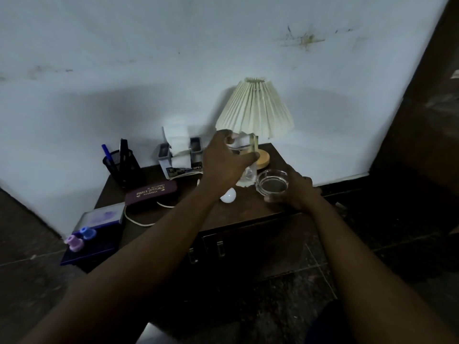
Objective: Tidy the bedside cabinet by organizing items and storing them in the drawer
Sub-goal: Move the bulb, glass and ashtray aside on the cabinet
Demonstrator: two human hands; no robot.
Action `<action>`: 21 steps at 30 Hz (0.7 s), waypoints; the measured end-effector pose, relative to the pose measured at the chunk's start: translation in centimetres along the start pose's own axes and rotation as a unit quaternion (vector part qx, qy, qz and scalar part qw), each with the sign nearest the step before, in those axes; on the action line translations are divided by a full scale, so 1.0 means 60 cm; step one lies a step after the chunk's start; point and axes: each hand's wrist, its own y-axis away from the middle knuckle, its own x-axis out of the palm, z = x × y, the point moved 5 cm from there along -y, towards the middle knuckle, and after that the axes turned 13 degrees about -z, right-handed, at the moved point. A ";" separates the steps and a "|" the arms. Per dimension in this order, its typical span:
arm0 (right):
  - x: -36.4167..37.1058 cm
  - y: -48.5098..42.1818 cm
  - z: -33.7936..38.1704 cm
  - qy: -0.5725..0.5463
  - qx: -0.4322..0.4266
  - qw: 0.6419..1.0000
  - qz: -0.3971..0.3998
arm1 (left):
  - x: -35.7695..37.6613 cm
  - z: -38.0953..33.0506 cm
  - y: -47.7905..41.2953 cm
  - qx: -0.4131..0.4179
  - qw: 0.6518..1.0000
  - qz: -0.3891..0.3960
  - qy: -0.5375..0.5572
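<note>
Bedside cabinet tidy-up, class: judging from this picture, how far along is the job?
Early stage. Done: nothing visibly stored; the drawers look shut. In hand: the left hand grips a clear glass by the lamp, and the right hand holds the glass ashtray. Left: the spectacle case, white bulb, pen holder and the rest remain on top.

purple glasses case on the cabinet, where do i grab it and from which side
Probably across its short width near the middle, coming straight down from above. The glasses case lies flat and closed on the cabinet top, long and narrow, with its top bare. The pen holder stands just behind and a white cord runs along its front, so a side approach looks crowded.
</note>
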 end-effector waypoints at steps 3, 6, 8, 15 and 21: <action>-0.006 0.006 -0.008 -0.034 0.009 0.999 -0.011 | 0.036 -0.004 0.026 -0.037 0.998 0.037 0.047; -0.009 0.015 -0.018 -0.042 -0.002 0.999 0.001 | 0.059 -0.002 0.048 -0.057 0.996 0.035 0.063; -0.011 0.019 -0.023 -0.052 -0.005 0.999 0.005 | 0.069 -0.005 0.055 -0.055 0.996 0.031 0.058; -0.015 0.024 -0.024 -0.037 -0.031 0.998 0.027 | 0.079 -0.024 0.065 0.007 0.997 0.024 0.077; -0.020 0.032 -0.024 -0.029 -0.047 0.998 0.037 | 0.099 -0.017 0.086 0.038 0.994 0.056 0.088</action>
